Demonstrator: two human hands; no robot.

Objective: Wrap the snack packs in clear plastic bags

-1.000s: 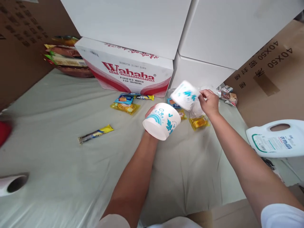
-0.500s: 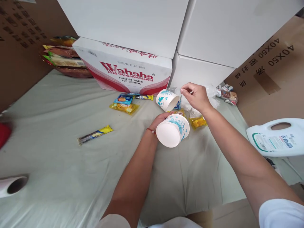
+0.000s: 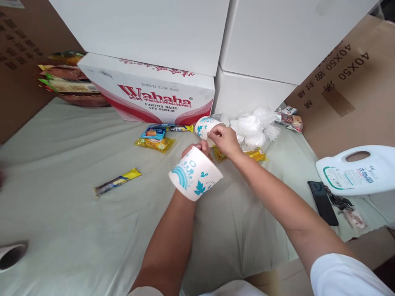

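The left hand (image 3: 200,149) grips the near cup (image 3: 196,176) above the surface's (image 3: 77,222) middle, fingers curled behind its rim, likely sparing the thin wall. The right hand's (image 3: 224,140) fingers bunch at the far cup (image 3: 202,127), toward the back edge; whether they pinch it, I cannot tell. Both cups look white with blue-green prints.

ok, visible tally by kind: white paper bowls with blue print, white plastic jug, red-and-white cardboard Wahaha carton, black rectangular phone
Blue-printed bowls: 2
Plastic jug: 1
Wahaha carton: 1
Black phone: 1
Total: 5
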